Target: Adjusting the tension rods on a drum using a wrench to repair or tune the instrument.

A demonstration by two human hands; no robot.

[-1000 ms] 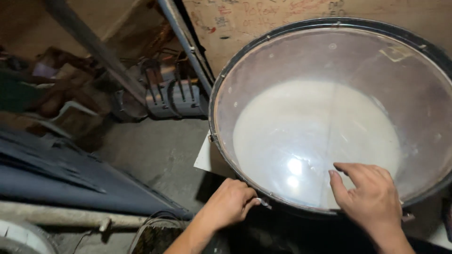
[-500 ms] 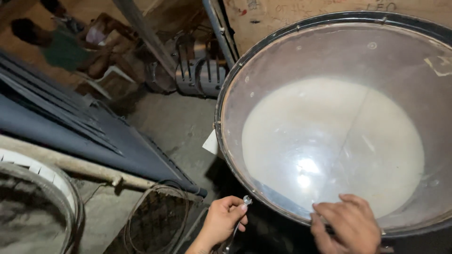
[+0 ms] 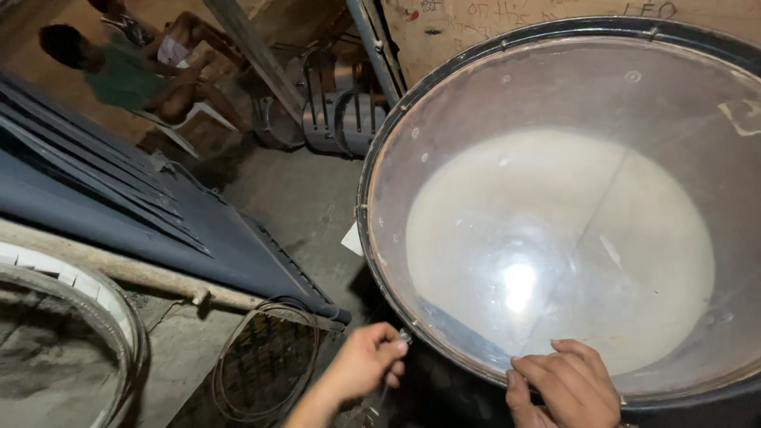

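A big round drum (image 3: 555, 238) with a clear, glossy head and a black hoop (image 3: 372, 158) fills the right of the head view. My left hand (image 3: 361, 366) sits just below the hoop's lower left edge, its fingers pinched on a small metal tool (image 3: 400, 341) that touches the rim. At the drum's near edge, my right hand (image 3: 567, 388) rests with its fingertips spread on the hoop and holds nothing.
Dark flat panels (image 3: 119, 206) lean on the left over a pale pipe (image 3: 119, 269). A wire coil (image 3: 265, 357) lies on the concrete floor by a round rim (image 3: 79, 301). Metal racks (image 3: 333, 111) stand behind. A person (image 3: 135, 71) sits far left.
The view has swung left and down, so the drum sits further right. My left hand has dropped off the hoop's edge to just below it; my right hand has slid down along the near rim.
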